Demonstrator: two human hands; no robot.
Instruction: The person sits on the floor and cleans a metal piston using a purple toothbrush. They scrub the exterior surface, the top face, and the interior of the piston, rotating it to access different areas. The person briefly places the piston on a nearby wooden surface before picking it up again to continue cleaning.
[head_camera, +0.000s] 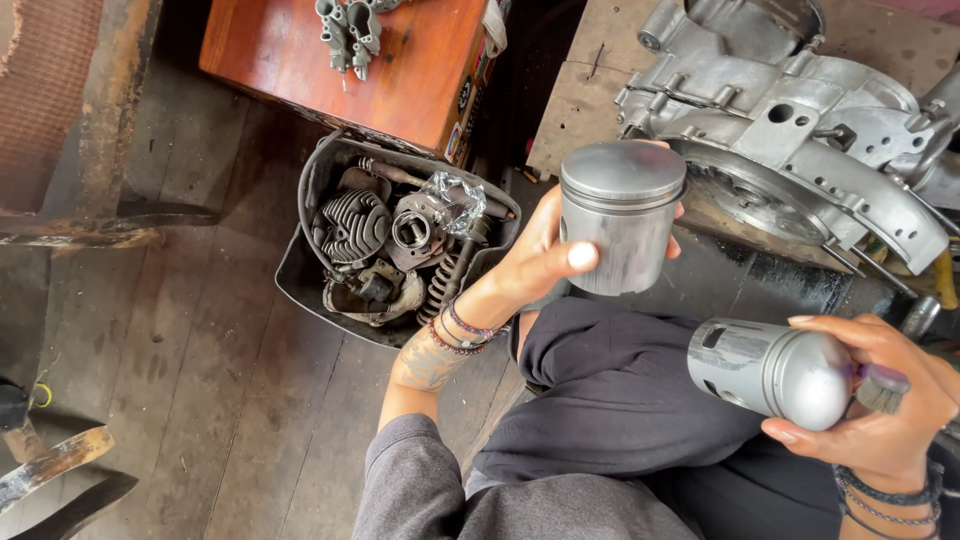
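My left hand (535, 262) wrapped round upright grey piston (620, 215), held up over lap. Right hand (880, 400) gripping second piston (775, 370) sideways, small brush (882, 388) tucked in too. Engine casing (800, 130) sitting on worktop (575, 100) just behind.

Our left hand (535, 262) raised mid-scene, fingers curled in a grip; our right hand (880, 405) near right, fingers wrapped closed.

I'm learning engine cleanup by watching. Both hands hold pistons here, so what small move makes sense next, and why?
Probably lower the upright grey metal piston in the left hand to free that hand. The right hand grips the second grey piston lying sideways together with a small bristle brush, pinned against its crown, so brushing looks awkward one-handed.
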